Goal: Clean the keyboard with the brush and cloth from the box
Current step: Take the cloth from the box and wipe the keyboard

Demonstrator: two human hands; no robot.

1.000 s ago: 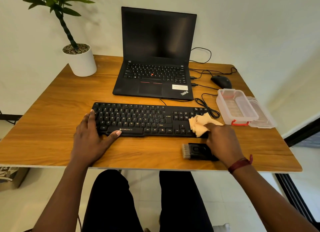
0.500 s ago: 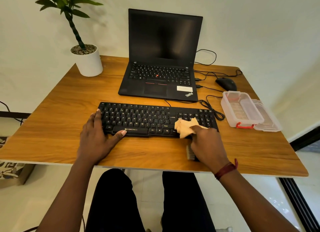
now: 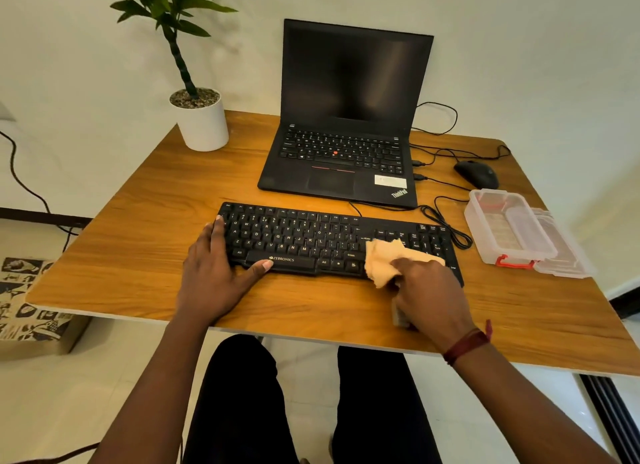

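The wooden desk [image 3: 138,256] carries it all. The keyboard [image 3: 311,238] lies square to the sitter, within easy reach. The left hand [image 3: 214,273], fingers spread flat, pins its left end so it can't skid. The right hand [image 3: 429,294] has fingers clamped on the cloth [image 3: 381,259], pressing it over the right-hand keys. The brush [image 3: 398,316] peeks out beneath that palm, and the clear box [image 3: 509,231] sits open nearby.

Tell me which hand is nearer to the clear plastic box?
Right. The right hand presses the cloth on the keyboard's right part, beside the box; the left hand holds its far end.
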